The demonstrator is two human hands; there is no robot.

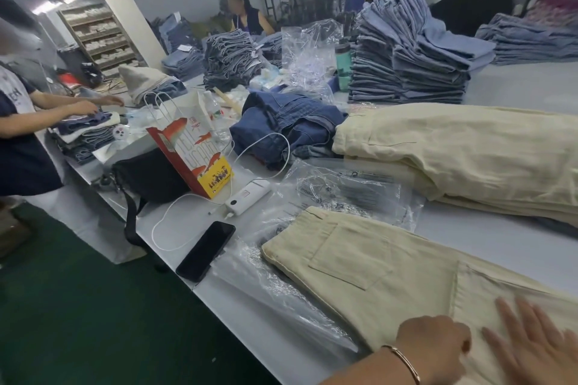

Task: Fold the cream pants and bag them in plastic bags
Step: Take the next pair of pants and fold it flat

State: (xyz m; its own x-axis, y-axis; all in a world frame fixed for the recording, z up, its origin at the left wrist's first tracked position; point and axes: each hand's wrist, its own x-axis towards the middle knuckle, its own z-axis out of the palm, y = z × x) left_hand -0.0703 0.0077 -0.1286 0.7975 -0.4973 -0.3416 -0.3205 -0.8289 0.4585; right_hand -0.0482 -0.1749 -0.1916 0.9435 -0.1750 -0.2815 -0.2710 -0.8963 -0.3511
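Note:
A pair of cream pants (369, 262) lies flat on the white table, back pockets up, waistband toward the far left. My left hand (433, 344), with a thin bracelet at the wrist, rests on the fabric at the bottom edge, its fingers curled under and hidden. Beside it, my right hand (531, 344) presses flat on the pants with fingers spread. A stack of folded cream pants (469, 153) sits behind. Clear plastic bags (347, 191) lie between the stack and the flat pair, and another bag (275, 287) lies under the pants' left edge.
A black phone (205, 250), white power bank (247, 198) with cable, paper gift bag (190, 150) and black bag (150, 175) sit at the left. Crumpled dark jeans (281, 125) and tall denim stacks (406, 56) stand behind. Other people work at left and rear.

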